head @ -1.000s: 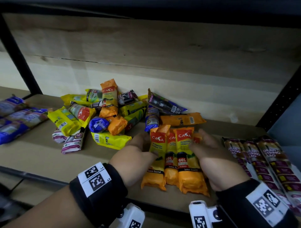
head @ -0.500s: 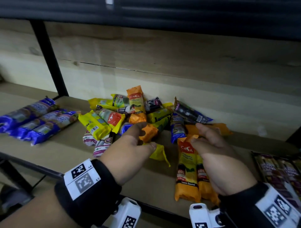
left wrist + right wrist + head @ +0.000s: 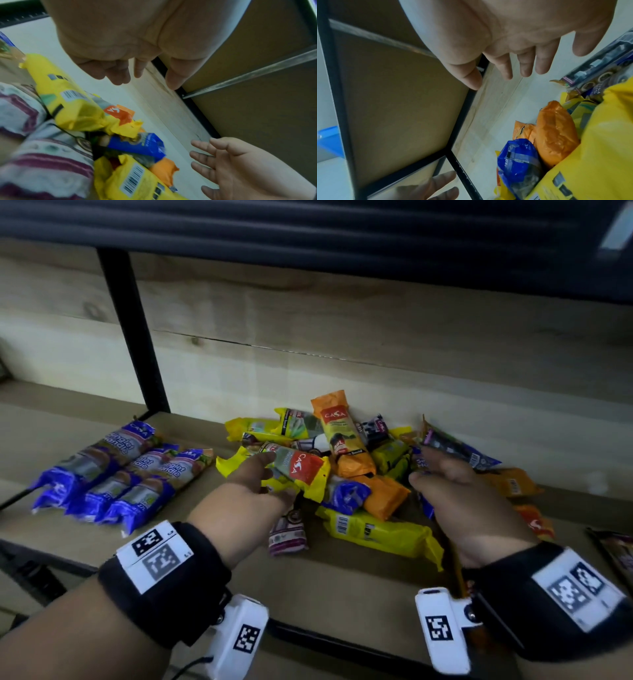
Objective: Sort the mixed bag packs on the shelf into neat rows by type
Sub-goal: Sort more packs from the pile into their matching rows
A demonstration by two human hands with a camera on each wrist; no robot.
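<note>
Hands over the heap of mixed bag packs (image 3: 342, 463) at the middle of the shelf (image 3: 191, 546), which lies against the pale back board. Left hand (image 3: 251, 491) hovers at the heap's left edge, fingers loosely spread and lightly bent; left wrist view shows the grip empty, palm clear of the packs. Fingertips lie near a yellow pack with a red label (image 3: 301, 470); contact cannot be told. Right hand (image 3: 459, 494) hovers at the heap's right side, fingers straight and apart, holding nothing; right wrist view confirms the empty palm.

Heap holds yellow, orange, blue and dark packs lying crosswise on one another. An orange pack (image 3: 342, 436) sits on top toward the back. A long yellow pack with a barcode (image 3: 376, 534) lies at the front, a maroon-and-white pack (image 3: 287, 532) just left of it.

Three blue packs (image 3: 116, 474) lie side by side in a row at the shelf's left, well apart from the heap. More dark packs (image 3: 613, 549) show at the right edge, mostly cut off.
</note>
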